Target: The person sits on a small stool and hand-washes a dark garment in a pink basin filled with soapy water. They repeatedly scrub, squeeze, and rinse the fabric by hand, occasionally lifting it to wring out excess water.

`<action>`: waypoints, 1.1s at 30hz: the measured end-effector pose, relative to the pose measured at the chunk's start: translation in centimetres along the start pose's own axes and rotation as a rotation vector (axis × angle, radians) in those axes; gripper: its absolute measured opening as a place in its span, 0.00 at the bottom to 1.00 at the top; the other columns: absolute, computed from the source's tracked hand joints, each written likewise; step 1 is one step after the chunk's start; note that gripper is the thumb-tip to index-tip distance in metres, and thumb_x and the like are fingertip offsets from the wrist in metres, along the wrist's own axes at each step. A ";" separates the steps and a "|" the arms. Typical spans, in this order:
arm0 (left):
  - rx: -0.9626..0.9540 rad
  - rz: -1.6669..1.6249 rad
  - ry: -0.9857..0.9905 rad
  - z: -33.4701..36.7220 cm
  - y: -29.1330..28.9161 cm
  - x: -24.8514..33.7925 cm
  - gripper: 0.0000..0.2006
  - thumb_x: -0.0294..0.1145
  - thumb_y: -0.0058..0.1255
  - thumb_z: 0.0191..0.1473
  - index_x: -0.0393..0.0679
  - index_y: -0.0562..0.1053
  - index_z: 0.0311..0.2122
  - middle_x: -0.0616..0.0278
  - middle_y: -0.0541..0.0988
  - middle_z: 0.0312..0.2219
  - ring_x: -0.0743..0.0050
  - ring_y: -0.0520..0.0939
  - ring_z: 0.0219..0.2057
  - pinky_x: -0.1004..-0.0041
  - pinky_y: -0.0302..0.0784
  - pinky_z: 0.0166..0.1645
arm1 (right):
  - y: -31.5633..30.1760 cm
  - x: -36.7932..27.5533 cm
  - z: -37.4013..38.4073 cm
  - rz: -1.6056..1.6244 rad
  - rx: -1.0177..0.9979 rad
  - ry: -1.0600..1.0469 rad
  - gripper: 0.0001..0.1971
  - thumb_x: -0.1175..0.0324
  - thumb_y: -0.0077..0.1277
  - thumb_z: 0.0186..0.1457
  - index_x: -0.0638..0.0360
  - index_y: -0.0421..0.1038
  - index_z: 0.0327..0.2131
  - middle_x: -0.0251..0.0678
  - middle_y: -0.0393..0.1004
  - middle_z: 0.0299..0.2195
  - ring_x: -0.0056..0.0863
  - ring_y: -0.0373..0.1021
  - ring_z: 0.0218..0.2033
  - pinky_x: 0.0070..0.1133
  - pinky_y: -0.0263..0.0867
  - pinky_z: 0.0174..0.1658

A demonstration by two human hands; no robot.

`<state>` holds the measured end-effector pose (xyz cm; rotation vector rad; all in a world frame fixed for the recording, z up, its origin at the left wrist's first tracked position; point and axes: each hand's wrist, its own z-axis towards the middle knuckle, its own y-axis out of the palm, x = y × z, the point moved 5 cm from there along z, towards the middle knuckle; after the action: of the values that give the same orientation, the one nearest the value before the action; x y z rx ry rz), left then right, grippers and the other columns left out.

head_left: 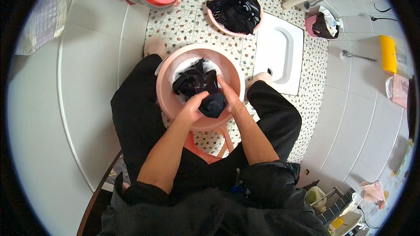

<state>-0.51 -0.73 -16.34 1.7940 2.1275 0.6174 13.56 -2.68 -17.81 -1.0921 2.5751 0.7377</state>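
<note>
Two hands are at work in a pink basin (166,88) that is set on the pebble-patterned floor (175,26) between the person's knees, and a dark garment (192,83) lies in foamy water inside it. A bunched end of that garment (213,105) is gripped at the near rim of the basin: the left hand (192,107) is clenched round it from the left, fingers curled tight, while the right hand (229,98) is pressed against it from the right, fingers closed over the cloth and pointing toward the basin's middle. The rest of the garment is spread toward the far side of the basin, partly under suds. The step in hand is judged to be scrubbing or wringing a wad of wet cloth by hand; a fresh section of cloth would next have to be drawn up between both palms, with the grip kept firm so that the wad is not dropped over the rim. A second pink basin (214,19) with dark clothes is seen farther off on the floor, beside a white squat pan (280,57).
</note>
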 end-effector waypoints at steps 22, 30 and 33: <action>0.242 0.519 -0.024 11.9 -5.6 -0.6 0.15 0.37 0.47 0.59 0.36 0.76 0.41 0.58 0.80 0.35 0.71 0.80 0.39 0.72 0.78 0.38 | 1.0 -0.2 15.2 -1.216 0.507 -0.421 0.15 0.61 0.41 0.64 0.64 0.65 0.46 0.57 0.73 0.42 0.57 0.70 0.44 0.45 0.65 0.46; 0.298 0.315 -0.003 16.7 -4.2 -0.3 0.18 0.42 0.45 0.62 0.39 0.73 0.48 0.56 0.79 0.40 0.65 0.80 0.39 0.69 0.78 0.41 | -7.7 5.0 22.0 -1.590 0.349 -0.908 0.18 0.66 0.36 0.63 0.69 0.65 0.50 0.59 0.74 0.41 0.59 0.70 0.44 0.44 0.66 0.49; 0.353 0.314 -0.103 15.5 -7.4 0.1 0.21 0.48 0.46 0.61 0.41 0.73 0.49 0.55 0.79 0.41 0.64 0.80 0.39 0.68 0.77 0.41 | -2.9 3.1 19.7 -1.523 0.325 -0.476 0.18 0.67 0.36 0.63 0.70 0.65 0.50 0.60 0.74 0.41 0.59 0.70 0.44 0.45 0.65 0.51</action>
<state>0.63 0.55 -33.46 2.3209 1.9968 0.2145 14.11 4.43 -36.68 -1.9012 0.8753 0.0982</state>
